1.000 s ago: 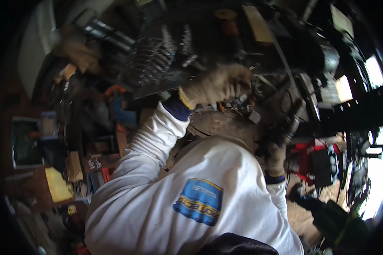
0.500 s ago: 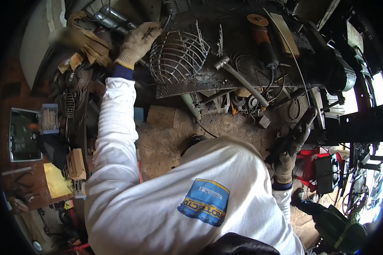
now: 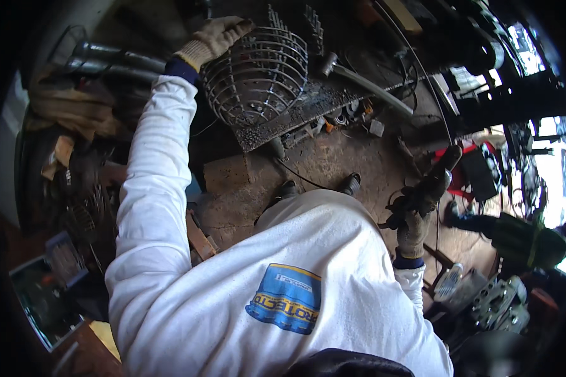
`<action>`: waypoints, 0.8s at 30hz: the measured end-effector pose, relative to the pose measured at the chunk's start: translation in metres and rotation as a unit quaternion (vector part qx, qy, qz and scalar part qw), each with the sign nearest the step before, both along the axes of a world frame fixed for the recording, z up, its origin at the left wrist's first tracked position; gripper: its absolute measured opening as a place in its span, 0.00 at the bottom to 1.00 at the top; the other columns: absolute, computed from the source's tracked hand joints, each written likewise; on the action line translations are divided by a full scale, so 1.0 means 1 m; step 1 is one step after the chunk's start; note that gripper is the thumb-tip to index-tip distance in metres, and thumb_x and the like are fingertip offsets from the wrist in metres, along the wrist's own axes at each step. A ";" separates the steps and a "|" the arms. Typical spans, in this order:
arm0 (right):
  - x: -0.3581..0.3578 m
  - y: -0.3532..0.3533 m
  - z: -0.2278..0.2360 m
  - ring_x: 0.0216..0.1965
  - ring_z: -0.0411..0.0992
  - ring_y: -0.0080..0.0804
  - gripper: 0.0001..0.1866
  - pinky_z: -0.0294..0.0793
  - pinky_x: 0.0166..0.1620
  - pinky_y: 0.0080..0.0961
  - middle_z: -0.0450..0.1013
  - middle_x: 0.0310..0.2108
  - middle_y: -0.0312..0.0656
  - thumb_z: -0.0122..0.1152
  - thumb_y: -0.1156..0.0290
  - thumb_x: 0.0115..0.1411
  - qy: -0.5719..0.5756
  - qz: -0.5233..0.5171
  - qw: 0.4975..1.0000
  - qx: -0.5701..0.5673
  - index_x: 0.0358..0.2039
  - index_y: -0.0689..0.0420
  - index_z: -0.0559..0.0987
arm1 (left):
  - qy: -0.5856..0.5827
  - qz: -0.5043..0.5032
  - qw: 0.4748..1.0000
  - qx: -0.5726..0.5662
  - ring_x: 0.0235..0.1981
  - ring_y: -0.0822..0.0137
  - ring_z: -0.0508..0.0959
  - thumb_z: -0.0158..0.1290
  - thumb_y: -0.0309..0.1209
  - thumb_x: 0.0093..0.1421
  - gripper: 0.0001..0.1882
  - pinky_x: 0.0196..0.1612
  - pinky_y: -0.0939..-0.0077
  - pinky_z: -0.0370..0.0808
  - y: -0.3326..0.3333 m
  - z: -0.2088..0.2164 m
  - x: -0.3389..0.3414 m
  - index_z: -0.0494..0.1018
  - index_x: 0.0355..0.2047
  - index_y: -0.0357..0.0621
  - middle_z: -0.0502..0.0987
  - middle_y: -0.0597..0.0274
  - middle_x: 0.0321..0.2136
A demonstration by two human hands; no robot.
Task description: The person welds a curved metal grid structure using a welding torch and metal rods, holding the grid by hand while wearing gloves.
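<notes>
My left hand [image 3: 217, 39], in a cream knitted glove, reaches to the far edge of a domed metal wire cage [image 3: 258, 78]. Its fingers are curled over the cage's upper left rim. The cage rests near the corner of a dark, grimy workbench [image 3: 321, 100]. My right hand [image 3: 414, 234], also gloved, hangs low at my right side. It is closed round a dark elongated tool [image 3: 429, 195] with a narrow end pointing up and away; its exact kind is unclear. A hammer [image 3: 368, 83] lies on the bench right of the cage.
Upright metal rods [image 3: 313, 30] stand behind the cage. A thin cable [image 3: 421, 56] crosses the bench's right side. A brown block [image 3: 226, 174] sits on the floor below the bench. Another person [image 3: 522, 239] in dark green is at the right. Metal cylinders [image 3: 110, 60] lie at the far left.
The view has tilted and turned, so bench, cage and hammer sit higher in the picture. My left hand stays at the cage's rim. My right hand keeps the dark tool at my side.
</notes>
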State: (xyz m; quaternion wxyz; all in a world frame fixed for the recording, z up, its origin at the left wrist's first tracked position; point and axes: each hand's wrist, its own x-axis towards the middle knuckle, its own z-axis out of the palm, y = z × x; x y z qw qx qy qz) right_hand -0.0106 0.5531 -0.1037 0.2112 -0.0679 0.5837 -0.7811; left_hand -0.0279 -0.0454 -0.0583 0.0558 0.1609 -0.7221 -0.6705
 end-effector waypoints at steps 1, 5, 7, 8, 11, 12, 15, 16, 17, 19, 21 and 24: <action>0.006 -0.001 0.005 0.32 0.75 0.30 0.40 0.82 0.33 0.31 0.72 0.44 0.44 0.74 0.59 0.51 0.035 -0.014 0.999 0.024 0.59 0.60 0.64 | -0.033 0.045 0.996 0.076 0.39 0.79 0.77 0.40 0.23 0.69 0.17 0.34 0.97 0.72 0.009 0.010 -0.004 0.70 0.54 0.33 0.77 0.55 0.50; 0.023 0.009 0.011 0.35 0.75 0.29 0.36 0.82 0.38 0.32 0.72 0.45 0.43 0.71 0.63 0.52 0.053 -0.044 0.997 0.043 0.58 0.61 0.66 | -0.072 0.032 0.980 0.183 0.36 0.80 0.77 0.40 0.22 0.68 0.18 0.32 0.98 0.72 -0.010 0.001 -0.002 0.67 0.55 0.30 0.76 0.50 0.51; 0.026 0.022 0.002 0.35 0.75 0.29 0.34 0.82 0.39 0.32 0.72 0.45 0.44 0.69 0.65 0.52 0.036 -0.038 0.998 0.034 0.58 0.61 0.66 | -0.036 -0.042 0.983 0.175 0.41 0.76 0.78 0.39 0.21 0.67 0.17 0.35 0.96 0.75 -0.016 -0.001 -0.002 0.67 0.55 0.28 0.77 0.48 0.49; 0.027 0.028 -0.002 0.36 0.75 0.28 0.33 0.82 0.40 0.32 0.72 0.45 0.44 0.67 0.68 0.52 0.021 -0.027 0.999 0.028 0.57 0.61 0.66 | 0.005 -0.141 0.953 0.268 0.45 0.73 0.78 0.39 0.20 0.67 0.17 0.36 0.93 0.76 -0.015 -0.002 -0.003 0.68 0.53 0.27 0.78 0.47 0.49; 0.032 0.043 -0.002 0.35 0.74 0.27 0.31 0.82 0.40 0.32 0.72 0.44 0.43 0.64 0.72 0.52 0.016 -0.040 0.995 0.095 0.57 0.60 0.66 | -0.050 -0.048 0.972 -0.223 0.47 0.68 0.80 0.41 0.19 0.65 0.15 0.36 0.88 0.79 0.028 0.012 0.001 0.68 0.50 0.26 0.78 0.47 0.48; 0.030 0.045 0.001 0.35 0.74 0.27 0.31 0.82 0.40 0.32 0.72 0.44 0.43 0.64 0.72 0.52 0.010 -0.044 0.995 0.092 0.57 0.60 0.66 | -0.024 -0.017 0.992 -0.126 0.40 0.68 0.81 0.40 0.19 0.65 0.12 0.36 0.86 0.80 0.027 0.007 0.003 0.70 0.46 0.28 0.78 0.49 0.47; 0.024 0.060 0.000 0.34 0.74 0.27 0.30 0.82 0.40 0.32 0.72 0.44 0.42 0.62 0.75 0.52 0.004 -0.010 0.994 0.111 0.57 0.57 0.66 | -0.111 -0.026 0.951 -0.287 0.33 0.74 0.79 0.41 0.22 0.68 0.11 0.33 0.89 0.78 -0.021 0.001 0.011 0.71 0.45 0.31 0.80 0.55 0.43; 0.021 0.069 -0.004 0.34 0.74 0.27 0.31 0.82 0.40 0.32 0.72 0.44 0.42 0.63 0.74 0.53 -0.012 0.013 0.994 0.105 0.58 0.57 0.66 | -0.140 -0.028 0.935 -0.324 0.31 0.78 0.78 0.42 0.24 0.69 0.11 0.31 0.90 0.77 -0.012 0.010 0.010 0.72 0.45 0.32 0.80 0.59 0.41; 0.018 0.075 -0.008 0.34 0.74 0.27 0.31 0.82 0.40 0.32 0.72 0.45 0.42 0.64 0.73 0.53 -0.028 0.037 0.994 0.100 0.58 0.56 0.65 | -0.169 -0.031 0.917 -0.360 0.29 0.82 0.77 0.43 0.26 0.70 0.10 0.29 0.92 0.75 -0.002 0.020 0.007 0.73 0.44 0.33 0.81 0.63 0.39; 0.012 0.080 -0.020 0.35 0.74 0.27 0.32 0.82 0.39 0.32 0.71 0.45 0.43 0.66 0.70 0.54 -0.018 0.016 0.995 0.094 0.58 0.57 0.65 | -0.089 -0.128 0.988 0.002 0.25 0.88 0.72 0.48 0.30 0.70 0.10 0.26 0.95 0.70 -0.019 0.014 0.008 0.76 0.41 0.36 0.80 0.70 0.34; 0.005 0.081 -0.029 0.35 0.74 0.28 0.33 0.82 0.39 0.33 0.71 0.46 0.43 0.68 0.68 0.54 -0.010 -0.001 0.997 0.083 0.58 0.57 0.65 | -0.139 -0.056 0.986 -0.072 0.26 0.87 0.72 0.49 0.31 0.69 0.10 0.27 0.93 0.70 -0.019 0.019 0.002 0.77 0.40 0.36 0.80 0.71 0.32; -0.005 0.080 -0.034 0.36 0.74 0.29 0.35 0.82 0.39 0.35 0.70 0.47 0.44 0.71 0.62 0.54 0.005 -0.012 1.000 -0.001 0.59 0.57 0.65 | -0.196 0.014 0.965 -0.173 0.27 0.83 0.73 0.51 0.33 0.69 0.12 0.30 0.89 0.72 0.004 0.021 -0.007 0.79 0.38 0.38 0.79 0.73 0.29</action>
